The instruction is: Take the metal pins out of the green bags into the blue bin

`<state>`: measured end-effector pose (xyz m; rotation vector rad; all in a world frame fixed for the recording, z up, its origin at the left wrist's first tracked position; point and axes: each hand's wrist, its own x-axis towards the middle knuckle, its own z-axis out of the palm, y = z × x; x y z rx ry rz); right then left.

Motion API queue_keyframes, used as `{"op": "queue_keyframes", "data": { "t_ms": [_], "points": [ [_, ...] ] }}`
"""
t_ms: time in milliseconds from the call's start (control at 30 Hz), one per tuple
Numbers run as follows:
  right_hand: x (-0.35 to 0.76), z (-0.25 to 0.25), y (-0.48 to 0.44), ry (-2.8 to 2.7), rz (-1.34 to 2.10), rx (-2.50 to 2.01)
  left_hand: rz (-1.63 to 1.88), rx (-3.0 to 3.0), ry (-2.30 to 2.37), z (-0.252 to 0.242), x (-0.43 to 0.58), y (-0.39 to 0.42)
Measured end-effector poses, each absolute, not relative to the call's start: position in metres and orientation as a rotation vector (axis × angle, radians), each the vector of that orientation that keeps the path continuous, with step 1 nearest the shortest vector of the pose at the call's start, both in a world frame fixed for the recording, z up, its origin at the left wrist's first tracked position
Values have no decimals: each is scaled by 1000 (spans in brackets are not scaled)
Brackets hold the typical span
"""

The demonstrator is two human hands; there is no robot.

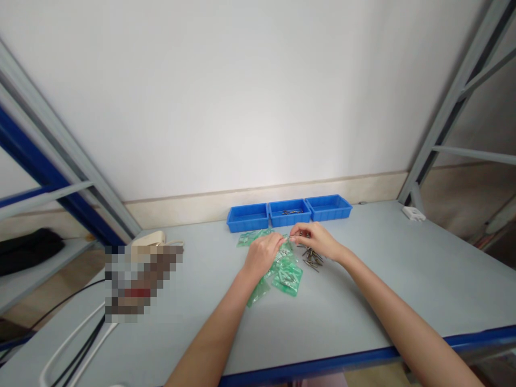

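My left hand is closed over the green plastic bags, its fingertips pinched together; what they hold is too small to make out. Close beside it, my right hand is closed in a pinch, with what looks like a thin metal piece at the fingertips. Several green bags lie in a loose heap beneath and in front of my left hand, with small silvery parts visible inside. A pile of thin, screw-like metal pieces rests on the table under my right hand, partly hidden by it.
Three blue trays stand in a row by the wall: a left tray, a middle tray holding thin metal pieces, and a right tray. Cables and a cream-coloured object lie left. A white object sits far right.
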<state>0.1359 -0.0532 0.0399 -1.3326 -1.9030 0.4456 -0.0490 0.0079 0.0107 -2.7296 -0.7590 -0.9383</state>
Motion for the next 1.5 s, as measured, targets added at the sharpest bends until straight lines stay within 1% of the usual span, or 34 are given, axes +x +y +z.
{"op": "queue_keyframes", "data": {
  "t_ms": [167, 267, 367, 500, 600, 667, 700, 767, 867, 967, 1167, 1333, 1500],
  "points": [
    [134, 39, -56, -1874, 304, -1462, -934, -2875, -827, 17, -51, 7],
    [140, 32, -45, -1744, 322, -1543, -907, -3013, -774, 17, -51, 7],
    [151, 31, -17, -1478, 402, -1624, -650, -3143, -773, 9, -49, 10],
    [165, 46, 20, -1303, 294, -1804, -276, -3207, -925, 2, -51, 17],
    [165, 50, 20, -1272, 145, -1901, -165, -3201, -1025, 10, -61, 22],
    [159, 42, 7, -1313, 60, -1921, -137, -3201, -1076, 19, -70, 25],
    [154, 36, -2, -1455, -3, -1926, -132, -3199, -1100, 23, -74, 26],
    [145, 24, -20, -1783, 14, -1914, -154, -3179, -1147, 29, -79, 27],
    [130, 13, -38, -1997, 85, -1947, -350, -3096, -1183, 30, -79, 26],
    [120, 14, -43, -1984, 68, -1984, -516, -3049, -1133, 21, -72, 24],
    [122, 12, -40, -1954, 221, -1900, -503, -3118, -968, 2, -60, 23],
    [127, 6, -37, -2023, 312, -1763, -659, -3085, -1145, 6, -60, 30],
    [119, 8, -40, -2044, 218, -1779, -639, -3120, -1221, 12, -68, 41]
  ]
}}
